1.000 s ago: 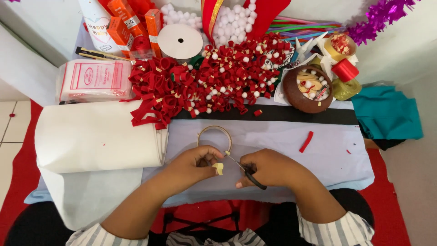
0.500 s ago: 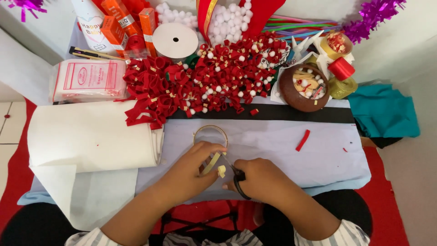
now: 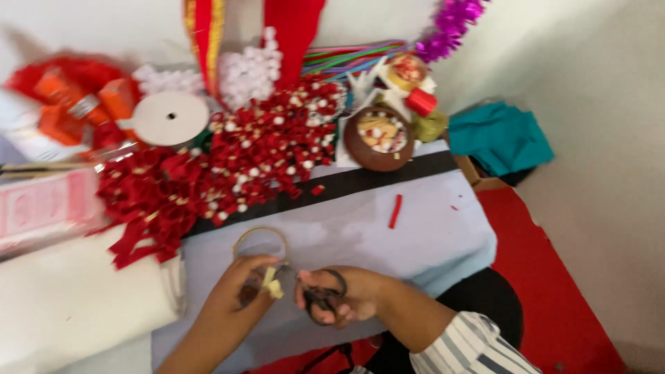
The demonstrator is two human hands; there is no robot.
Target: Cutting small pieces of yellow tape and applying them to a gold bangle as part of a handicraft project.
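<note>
The person is working at a tabletop (image 3: 415, 249) covered in pale cloth, and the step in hand appears to be trimming a ribbon with scissors.

The left hand (image 3: 239, 291) is pinching a small cream ribbon (image 3: 270, 282) between thumb and fingers, which are closed narrowly on it. The ribbon is sitting just below a thin ring (image 3: 260, 242) lying flat on the cloth; whether it is touching the ring cannot be told through the blur.

The right hand (image 3: 339, 294) is gripping dark scissors (image 3: 320, 299), fingers through the loops and closed on the handles. The blades are pointing toward the ribbon, just beside it. Whether they are parted or shut cannot be told.

Behind the hands, a heap of red bows (image 3: 228, 173) with white beads is filling the middle of the tabletop. A white spool (image 3: 170, 119) is sitting behind the heap, a brown bowl (image 3: 377, 138) of small pieces to its right, and a red scrap (image 3: 395, 211) is lying alone on the cloth. Folded white fabric (image 3: 76, 298) is resting at the left.

In judgement, the next move is calling for a steady pinch on the ribbon and the blades brought squarely across it, clear of the left fingertips
</note>
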